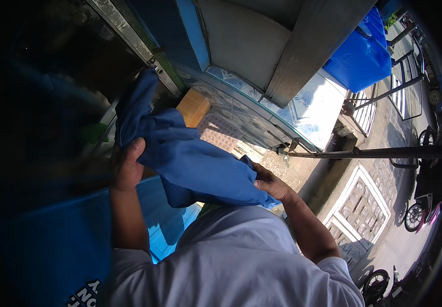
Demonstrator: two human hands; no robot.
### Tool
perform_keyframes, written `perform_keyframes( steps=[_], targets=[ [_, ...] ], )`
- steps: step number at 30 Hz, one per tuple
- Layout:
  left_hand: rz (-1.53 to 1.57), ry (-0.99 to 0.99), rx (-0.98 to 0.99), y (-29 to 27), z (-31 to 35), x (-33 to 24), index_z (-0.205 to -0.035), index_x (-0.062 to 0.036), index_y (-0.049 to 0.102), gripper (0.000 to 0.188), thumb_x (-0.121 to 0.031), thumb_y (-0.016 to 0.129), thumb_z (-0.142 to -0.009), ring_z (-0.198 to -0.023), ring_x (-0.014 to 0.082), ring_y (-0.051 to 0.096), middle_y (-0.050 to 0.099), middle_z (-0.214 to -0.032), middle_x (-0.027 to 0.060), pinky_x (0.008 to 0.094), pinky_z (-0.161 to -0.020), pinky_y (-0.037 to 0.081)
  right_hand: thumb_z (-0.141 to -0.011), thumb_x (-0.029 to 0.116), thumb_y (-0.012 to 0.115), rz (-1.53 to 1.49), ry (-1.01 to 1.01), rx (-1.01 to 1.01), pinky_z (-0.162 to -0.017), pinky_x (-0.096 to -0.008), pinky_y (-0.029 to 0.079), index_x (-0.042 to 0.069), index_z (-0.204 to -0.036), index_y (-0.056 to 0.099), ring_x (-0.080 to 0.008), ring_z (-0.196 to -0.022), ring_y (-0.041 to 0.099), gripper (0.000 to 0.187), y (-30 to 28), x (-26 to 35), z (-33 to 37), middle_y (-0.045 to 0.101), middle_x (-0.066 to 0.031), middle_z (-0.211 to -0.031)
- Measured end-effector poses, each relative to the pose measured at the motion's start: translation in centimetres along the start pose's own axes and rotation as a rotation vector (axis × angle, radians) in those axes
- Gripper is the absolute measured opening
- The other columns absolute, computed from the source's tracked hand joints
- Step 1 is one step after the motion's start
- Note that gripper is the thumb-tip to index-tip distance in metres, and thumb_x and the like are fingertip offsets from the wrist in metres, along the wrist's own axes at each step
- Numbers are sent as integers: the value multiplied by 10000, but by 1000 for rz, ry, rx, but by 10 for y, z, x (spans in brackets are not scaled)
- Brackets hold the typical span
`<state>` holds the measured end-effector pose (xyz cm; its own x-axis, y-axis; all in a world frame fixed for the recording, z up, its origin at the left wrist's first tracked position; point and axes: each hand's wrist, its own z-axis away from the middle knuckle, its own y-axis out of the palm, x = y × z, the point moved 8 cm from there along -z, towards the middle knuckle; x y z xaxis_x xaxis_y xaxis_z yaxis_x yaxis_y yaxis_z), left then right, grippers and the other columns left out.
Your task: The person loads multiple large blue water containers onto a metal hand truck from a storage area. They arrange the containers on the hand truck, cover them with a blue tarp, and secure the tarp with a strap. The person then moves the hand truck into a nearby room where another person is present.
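Note:
A dark blue cloth, loosely bunched and creased, stretches between my two hands in front of my body. At its left part, my left hand is closed on the fabric, thumb on top. One end of the cloth rises past that hand towards the glass door. On the other side, my right hand pinches the cloth's lower right end, the fingers partly behind it. Folds hide whether it is a garment or a plain piece of fabric.
A wooden block and a bumpy mat lie beyond the cloth. A blue-and-white tiled ledge bears a blue plastic container. A metal pole crosses on the right; a motorbike stands farther out. A blue panel is left.

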<state>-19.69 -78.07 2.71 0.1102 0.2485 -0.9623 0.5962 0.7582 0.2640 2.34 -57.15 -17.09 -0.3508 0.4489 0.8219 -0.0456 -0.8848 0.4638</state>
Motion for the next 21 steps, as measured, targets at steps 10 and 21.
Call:
perform_keyframes(
  steps=[10, 21],
  targets=[
    [210, 269, 279, 90, -127, -122, -1166, -35, 634, 378, -357, 553, -985, -955, 248, 690, 716, -1045, 121, 377, -917, 521, -975, 672, 243, -358, -634, -312, -1126, -434, 341, 19, -1452, 377, -289, -1328, 444, 819, 10, 154, 13, 447, -156, -1454],
    [262, 40, 567, 138, -108, -79, -1160, -4, 611, 420, -372, 561, -963, -1037, 282, 660, 689, -1102, 146, 418, -977, 486, -886, 711, 486, -112, -692, -614, -1068, -403, 303, 140, -1439, 399, -233, -1275, 459, 799, 8, 135, 48, 485, -81, -1410]
  ],
)
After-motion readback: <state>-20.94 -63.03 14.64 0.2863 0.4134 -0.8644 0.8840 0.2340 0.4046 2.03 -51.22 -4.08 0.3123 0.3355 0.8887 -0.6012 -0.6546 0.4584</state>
